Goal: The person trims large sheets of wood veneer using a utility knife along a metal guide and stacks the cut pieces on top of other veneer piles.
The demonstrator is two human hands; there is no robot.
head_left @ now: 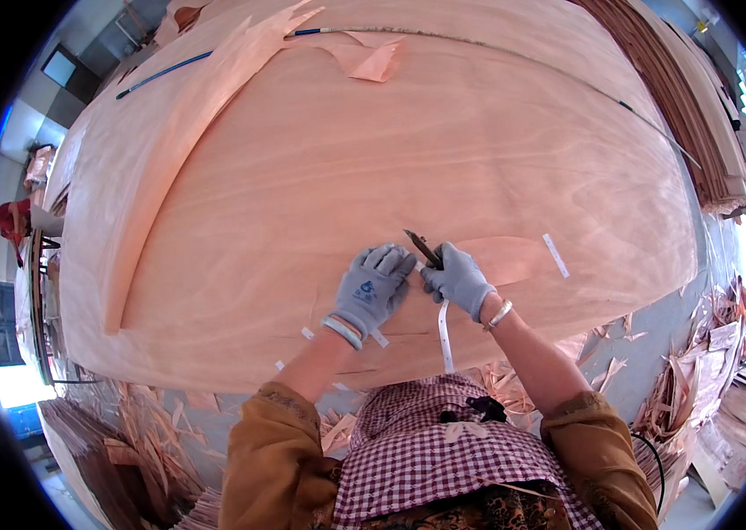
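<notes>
Head view: wood sheet [373, 177] above littered grey floor [644, 346]

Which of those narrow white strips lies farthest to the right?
The straight white strip on the pinkish wood sheet, right of the grey-gloved right hand; the long curved white strip and the short white pieces are all farther left.

Left hand [368, 290] and right hand [461, 283] were grey-gloved, veneer [373, 159] beneath was pinkish tan, wavy-grained, apron [444, 459] behind them was maroon-white checked
</notes>
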